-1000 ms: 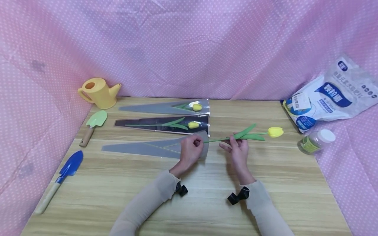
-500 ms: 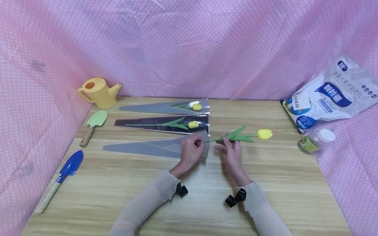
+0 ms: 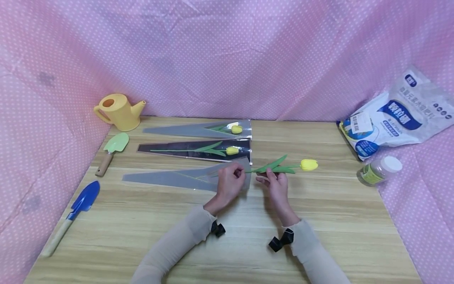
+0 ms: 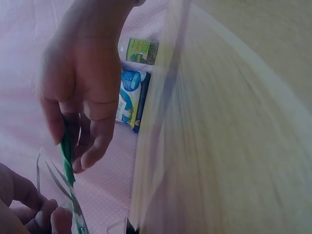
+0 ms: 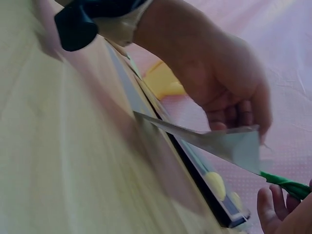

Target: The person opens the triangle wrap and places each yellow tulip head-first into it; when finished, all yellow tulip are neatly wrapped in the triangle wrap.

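My left hand (image 3: 230,178) pinches the wide mouth of a grey, translucent flower sleeve (image 3: 166,179), lifted at that end in the right wrist view. My right hand (image 3: 278,187) holds a yellow artificial tulip (image 3: 309,165) by its stem and green leaves, between thumb and fingers. The bloom points right. The tulip's stem runs into the sleeve mouth, and its thin lower part shows faintly through the sleeve, just left of my left hand. In the left wrist view the green leaves (image 4: 67,153) come down from the right hand toward the sleeve's edge.
Behind lie two sleeves holding yellow tulips, one black (image 3: 170,149) and one grey (image 3: 177,130). At left stand a yellow watering can (image 3: 122,114), a green trowel (image 3: 117,142) and a blue trowel (image 3: 86,197). At right are a fertilizer bag (image 3: 397,114) and a white-capped jar (image 3: 377,171).
My right hand has moved left with the tulip, bringing its leaves close to the sleeve mouth. More stem is inside the sleeve. My left hand has stayed in place.
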The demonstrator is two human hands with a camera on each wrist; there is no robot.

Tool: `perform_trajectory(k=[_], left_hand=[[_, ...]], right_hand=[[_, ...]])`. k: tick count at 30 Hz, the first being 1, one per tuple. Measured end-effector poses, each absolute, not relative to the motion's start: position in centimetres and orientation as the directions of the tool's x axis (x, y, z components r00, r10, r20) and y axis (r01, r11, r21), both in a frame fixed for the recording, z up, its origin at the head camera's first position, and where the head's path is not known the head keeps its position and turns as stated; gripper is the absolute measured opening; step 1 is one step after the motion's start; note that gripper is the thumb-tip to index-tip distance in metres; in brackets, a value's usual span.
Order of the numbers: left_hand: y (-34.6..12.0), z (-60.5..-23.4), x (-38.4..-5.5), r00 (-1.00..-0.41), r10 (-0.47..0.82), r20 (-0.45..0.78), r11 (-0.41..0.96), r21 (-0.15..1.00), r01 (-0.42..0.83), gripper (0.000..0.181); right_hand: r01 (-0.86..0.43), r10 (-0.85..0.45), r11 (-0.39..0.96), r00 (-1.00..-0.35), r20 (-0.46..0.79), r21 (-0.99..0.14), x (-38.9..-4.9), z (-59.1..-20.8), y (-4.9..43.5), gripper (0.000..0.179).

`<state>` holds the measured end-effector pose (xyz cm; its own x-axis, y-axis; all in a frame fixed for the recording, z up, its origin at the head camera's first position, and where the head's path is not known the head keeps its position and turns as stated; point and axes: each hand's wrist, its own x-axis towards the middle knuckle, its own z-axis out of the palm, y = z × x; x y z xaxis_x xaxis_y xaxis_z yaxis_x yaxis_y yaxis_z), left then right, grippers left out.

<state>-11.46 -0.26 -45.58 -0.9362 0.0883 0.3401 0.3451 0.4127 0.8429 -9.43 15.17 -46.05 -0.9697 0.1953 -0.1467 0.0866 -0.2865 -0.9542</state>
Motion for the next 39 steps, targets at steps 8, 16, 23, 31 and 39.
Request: perform_trajectory(k=[8,16,23,31,39], left_hand=[[-0.1,-45.6,-11.2,-0.914,0.099,0.392,0.424,0.815,0.396,0.01],[0.0,-45.5,-11.0,-0.906,0.116,0.408,0.428,0.802,0.416,0.009],[-0.2,-45.5,-11.3,-0.907,0.105,0.408,0.416,0.81,0.413,0.01],[-0.1,-45.6,-11.3,-0.906,0.108,0.409,0.437,0.799,0.413,0.01],[0.0,-45.7,-11.2,-0.887,0.124,0.444,0.447,0.773,0.449,0.01]], right_hand=[[0.087,0.192,-0.231,-0.972,-0.133,-0.969,-9.0,-46.5,14.5,0.024],[0.147,0.166,-0.184,-0.97,-0.178,-0.972,-8.7,-46.7,13.9,0.027],[0.146,0.222,-0.329,-0.948,-0.227,-0.933,-9.2,-46.4,14.7,0.025],[0.157,0.213,-0.424,-0.94,-0.267,-0.892,-9.3,-46.4,14.9,0.01],[0.126,0.247,-0.454,-0.933,-0.261,-0.882,-9.1,-46.9,13.8,0.01]])
